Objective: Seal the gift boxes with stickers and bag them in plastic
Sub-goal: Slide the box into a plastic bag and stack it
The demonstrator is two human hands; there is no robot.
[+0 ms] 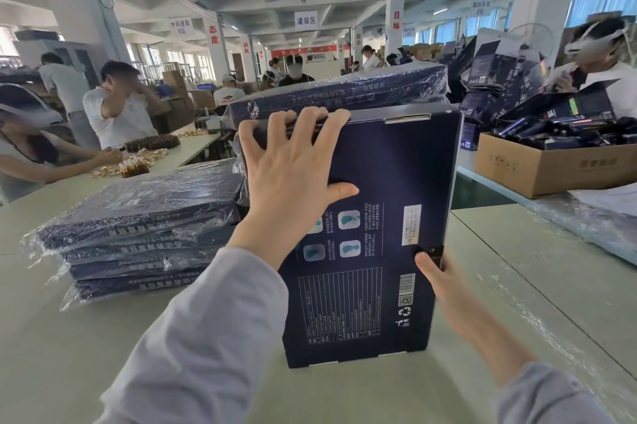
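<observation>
A dark blue gift box [379, 182] stands tilted on its near edge on the pale green table [172, 372], printed back face toward me. My left hand [293, 175] lies over its upper left part, fingers hooked over the top edge, thumb flat on the face. My right hand [444, 282] holds the right edge, thumb pressing by a small dark sticker [435, 253] at that edge. A silver sticker [408, 119] sits on the top edge. Clear plastic sheeting [517, 303] lies on the table to the right.
Several plastic-bagged gift boxes [138, 227] are stacked at left, with another bagged stack [344, 92] behind the held box. A cardboard carton [551, 168] of dark items stands at right. Other people work at neighbouring tables on both sides.
</observation>
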